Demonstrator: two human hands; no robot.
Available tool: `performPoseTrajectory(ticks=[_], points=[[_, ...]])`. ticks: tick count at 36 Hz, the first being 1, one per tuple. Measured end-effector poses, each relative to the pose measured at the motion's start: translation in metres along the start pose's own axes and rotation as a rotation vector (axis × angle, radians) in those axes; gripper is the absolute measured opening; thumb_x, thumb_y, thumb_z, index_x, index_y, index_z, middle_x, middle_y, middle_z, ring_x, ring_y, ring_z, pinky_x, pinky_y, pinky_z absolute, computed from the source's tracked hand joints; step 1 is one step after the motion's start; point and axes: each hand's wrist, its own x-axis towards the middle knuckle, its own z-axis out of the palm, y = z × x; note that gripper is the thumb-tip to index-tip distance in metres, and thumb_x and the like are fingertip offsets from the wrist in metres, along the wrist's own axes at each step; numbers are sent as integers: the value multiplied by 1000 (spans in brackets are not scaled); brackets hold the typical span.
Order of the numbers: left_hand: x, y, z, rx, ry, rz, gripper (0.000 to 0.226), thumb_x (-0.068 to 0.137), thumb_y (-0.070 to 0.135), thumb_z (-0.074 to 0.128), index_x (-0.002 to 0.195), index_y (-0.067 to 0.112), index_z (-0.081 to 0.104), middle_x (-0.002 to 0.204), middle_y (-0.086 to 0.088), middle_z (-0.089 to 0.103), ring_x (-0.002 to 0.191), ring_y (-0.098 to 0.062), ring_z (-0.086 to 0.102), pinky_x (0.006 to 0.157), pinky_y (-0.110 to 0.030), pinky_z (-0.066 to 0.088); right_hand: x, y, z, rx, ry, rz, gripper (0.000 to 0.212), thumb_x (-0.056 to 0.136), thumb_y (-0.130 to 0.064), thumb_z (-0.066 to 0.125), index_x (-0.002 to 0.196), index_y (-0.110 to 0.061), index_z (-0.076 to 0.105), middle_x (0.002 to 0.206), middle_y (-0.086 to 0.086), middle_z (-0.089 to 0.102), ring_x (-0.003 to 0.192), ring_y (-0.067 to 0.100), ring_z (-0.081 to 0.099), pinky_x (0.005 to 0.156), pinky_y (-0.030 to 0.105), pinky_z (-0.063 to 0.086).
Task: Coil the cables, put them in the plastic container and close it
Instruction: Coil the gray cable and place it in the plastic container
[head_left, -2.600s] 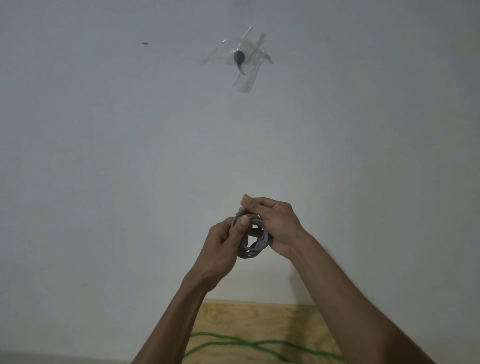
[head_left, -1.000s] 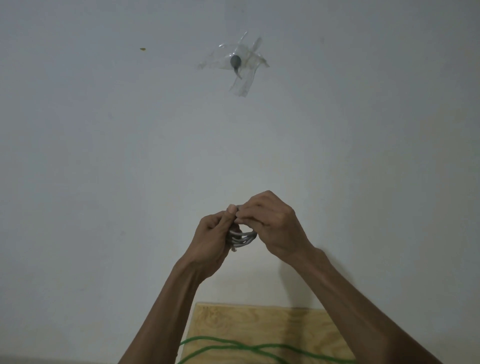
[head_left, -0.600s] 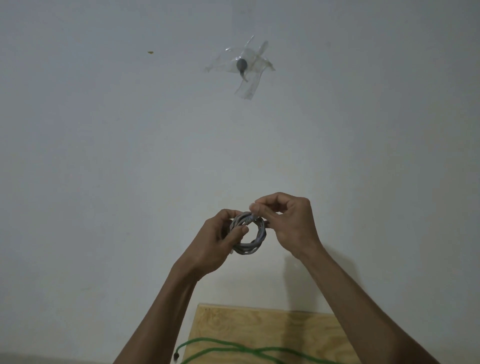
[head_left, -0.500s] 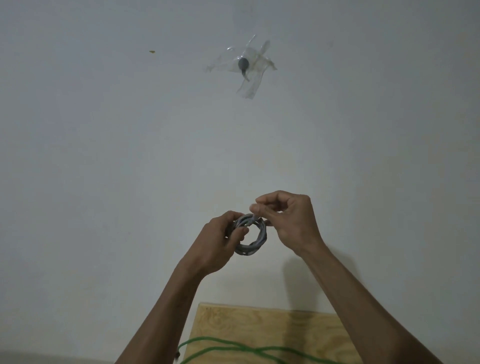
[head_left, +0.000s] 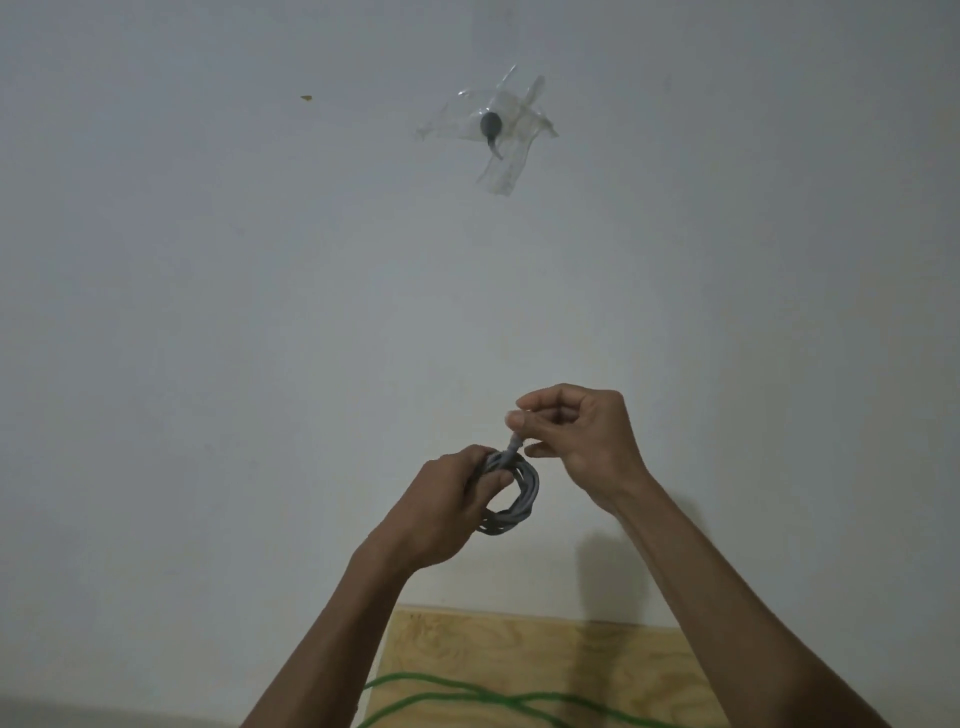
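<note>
Small round coil of grey cable (head_left: 511, 496), held up in front of a plain pale wall (head_left: 208, 338). I see the coil gripped on its left side by the left hand (head_left: 441, 512), whose fingers close around the bundled turns and whose thumb passes through the ring. The free end of the grey cable (head_left: 513, 441) now rises clear of the top of the coil, pinched between thumb and forefinger of the right hand (head_left: 582, 441). Half a second ago that hand sat lower, with the end lying close against the turns; the end has since been drawn upward and stands out straight. I read this as the finishing step of the coiling: the tail is pulled snug, or made ready for a last tuck, so that the turns hold together.

Below the hands lies a light plywood board (head_left: 519, 654), and across it runs a loose green cable (head_left: 441, 686), not coiled. The plastic container does not show in this view, so I cannot tell where it stands. I judge the task to be at an early stage: one cable nearly bound, at least one more to coil, then packing and closing. High on the wall a small dark object under crossed strips of clear tape (head_left: 491, 132) takes no part.
</note>
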Motion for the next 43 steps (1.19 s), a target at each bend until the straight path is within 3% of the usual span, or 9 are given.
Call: performPoseTrajectory(ticks=[4,8,13,16,19,27,32,36,43], points=[[0,-4,3,-21,114,27,18,101,32,55,107,22,68,79,13,65,68,4,58,59,-11,42,-9,14,-1,-17,-44,-4,9,87,-20,76,94,-14,75,86,11,76,88,26,74,80,52,61],[-1,-8,6,-50,96,33,18,101,33,54,97,23,68,62,20,58,58,1,52,55,-12,36,-17,24,-2,-217,-176,-49,18,81,-31,81,96,-30,72,96,-10,73,94,10,72,85,36,59],[1,-4,1,-164,-15,14,20,95,37,64,103,20,70,72,11,62,62,-7,54,60,-22,45,-15,29,-6,-116,-170,-71,16,82,-9,80,93,-6,69,93,7,77,88,20,75,81,30,58],[-2,-3,2,-341,-34,-71,27,89,23,73,113,17,62,90,-6,73,83,-18,72,80,-36,57,-12,35,-9,-58,-78,-34,15,80,-7,80,88,-4,68,89,12,76,83,25,75,78,36,60],[-4,-3,6,-412,45,-92,22,89,17,71,110,16,65,95,-10,73,91,-28,71,85,-41,56,-14,38,-11,-24,-23,-30,15,80,-8,81,86,-4,68,85,16,75,76,23,72,71,34,60],[-6,0,6,-484,88,-46,24,95,-1,61,115,10,69,93,-9,76,76,-12,67,69,-20,53,-20,37,-10,95,-14,20,15,85,-8,77,93,-1,66,88,18,74,72,21,70,66,35,61],[-10,-6,6,-518,51,-59,25,93,1,64,114,14,69,96,-13,76,78,-16,68,72,-25,55,-26,41,-13,41,-147,98,14,90,-18,74,101,-15,67,103,15,70,84,24,71,70,39,62],[-13,-7,6,-531,13,-71,21,95,4,63,112,14,70,93,-7,78,80,-14,70,73,-24,56,-34,45,-14,64,-200,103,10,91,-13,72,100,-11,70,103,13,70,96,35,72,78,52,62],[-14,-10,5,-452,30,-95,20,98,5,58,112,11,71,86,-4,75,75,-14,67,68,-21,53,-41,53,-9,73,-204,109,28,84,-17,80,110,-18,69,110,9,72,100,33,71,81,56,60]])
